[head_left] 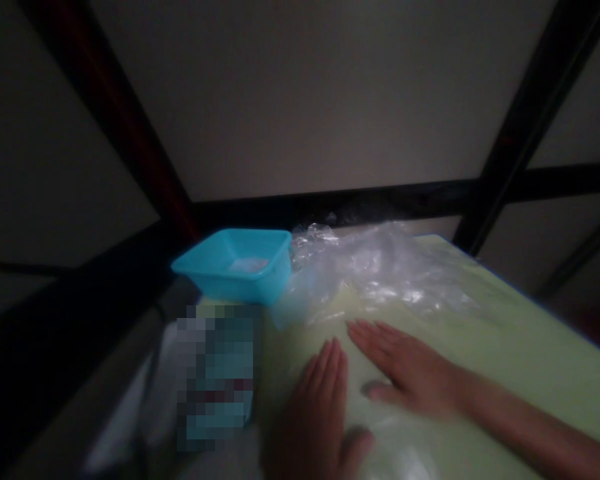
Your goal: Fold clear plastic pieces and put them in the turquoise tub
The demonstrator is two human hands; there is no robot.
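My left hand lies flat, fingers together and stretched out, on a pale green surface covered by thin clear plastic. My right hand also rests flat on it, fingers extended and pointing left, just beyond the left hand's fingertips. Neither hand holds anything. Crumpled clear plastic is bunched up right past my fingers.
A turquoise plastic tub with something white inside stands at the far left of the green surface. A blurred-out patch sits left of my left hand. Dark frame bars and a pale wall rise behind. The scene is dim.
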